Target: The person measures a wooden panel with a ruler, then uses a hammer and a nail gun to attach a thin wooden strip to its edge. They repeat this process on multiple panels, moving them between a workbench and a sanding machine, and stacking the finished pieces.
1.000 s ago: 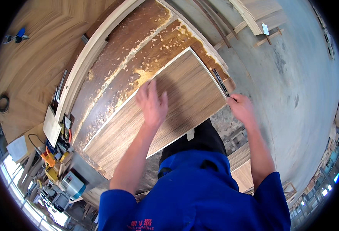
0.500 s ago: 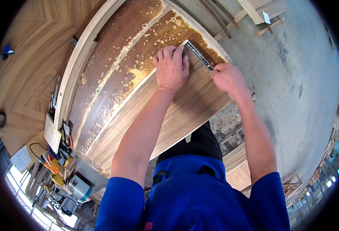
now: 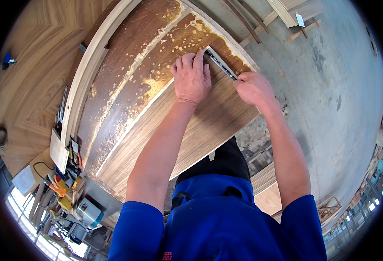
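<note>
Strip (image 3: 220, 66) along the board's (image 3: 217, 117) right edge, on the bench (image 3: 128, 43)!
Right hand (image 3: 253, 88) grips it, near end hidden; left hand (image 3: 191, 81), fingers close together, at the board's far corner, hold unclear.

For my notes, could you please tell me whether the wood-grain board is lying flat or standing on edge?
Lying flat: the board shows its broad grained face upward over the stained brown worktop.

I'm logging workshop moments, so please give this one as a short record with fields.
Left hand: at the far corner of the wood-grain panel
Right hand: gripping one end of a narrow dark tool
Tool position: along the panel's pale right edge
Panel: lying on a blotched brown surface
Right side: grey floor
</note>
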Action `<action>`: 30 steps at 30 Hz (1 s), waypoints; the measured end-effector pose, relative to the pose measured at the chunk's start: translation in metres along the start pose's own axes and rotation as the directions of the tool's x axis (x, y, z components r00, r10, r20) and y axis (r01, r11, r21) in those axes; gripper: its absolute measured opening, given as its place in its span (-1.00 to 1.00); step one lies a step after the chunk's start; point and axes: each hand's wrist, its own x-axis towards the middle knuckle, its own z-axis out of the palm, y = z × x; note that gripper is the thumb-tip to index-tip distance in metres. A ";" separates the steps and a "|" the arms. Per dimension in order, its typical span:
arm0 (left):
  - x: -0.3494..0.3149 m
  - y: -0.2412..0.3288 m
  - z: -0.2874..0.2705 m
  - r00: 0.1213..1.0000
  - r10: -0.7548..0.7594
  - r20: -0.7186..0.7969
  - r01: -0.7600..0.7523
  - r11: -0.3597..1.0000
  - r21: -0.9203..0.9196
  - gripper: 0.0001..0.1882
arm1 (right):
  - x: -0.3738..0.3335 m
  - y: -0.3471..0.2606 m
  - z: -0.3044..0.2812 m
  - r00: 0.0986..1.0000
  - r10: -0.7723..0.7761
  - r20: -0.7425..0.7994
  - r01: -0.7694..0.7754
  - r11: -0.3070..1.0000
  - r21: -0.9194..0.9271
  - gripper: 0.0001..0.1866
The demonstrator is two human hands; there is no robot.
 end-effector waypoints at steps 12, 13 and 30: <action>-0.002 -0.003 0.008 0.999 0.046 0.006 -0.046 0.990 0.135 -0.56 | -0.073 0.085 0.014 0.992 0.097 -0.084 -0.086 0.989 0.120 -0.69; -0.002 -0.005 0.010 0.998 0.057 0.001 -0.056 0.988 0.145 -0.56 | -0.079 0.093 0.020 0.990 0.104 -0.096 -0.091 0.988 0.125 -0.69; -0.004 -0.013 0.023 0.982 0.169 -0.081 -0.146 0.961 0.237 -0.56 | -0.088 0.121 0.047 0.980 0.101 -0.170 -0.067 0.979 0.195 -0.65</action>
